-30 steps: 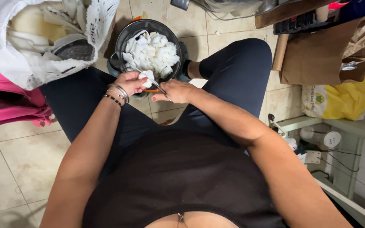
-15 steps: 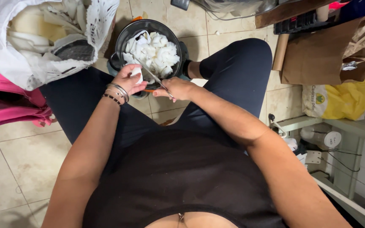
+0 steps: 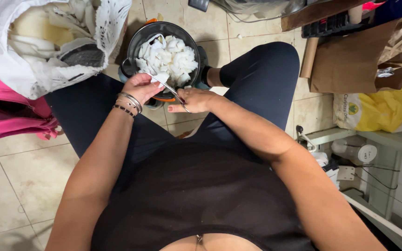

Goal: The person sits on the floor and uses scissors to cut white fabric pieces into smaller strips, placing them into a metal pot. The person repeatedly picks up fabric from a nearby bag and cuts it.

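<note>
I sit over a dark round pot (image 3: 138, 38) on the tiled floor between my legs, filled with several white cut pieces (image 3: 168, 56). My right hand (image 3: 195, 100) grips a knife (image 3: 164, 84) whose thin blade points up and left over the pot's near rim. My left hand (image 3: 141, 87), with bracelets on the wrist, pinches a white piece (image 3: 160, 77) at the blade's end, just above the rim.
A white sack (image 3: 47, 51) with pale peelings lies at the upper left over pink fabric (image 3: 10, 116). A brown paper bag (image 3: 350, 56), a yellow bag (image 3: 378, 109) and a shelf with cables (image 3: 364, 153) stand at the right.
The white piece in my left hand has shrunk, and both hands have shifted slightly toward the pot's rim with the blade reaching further over it.
</note>
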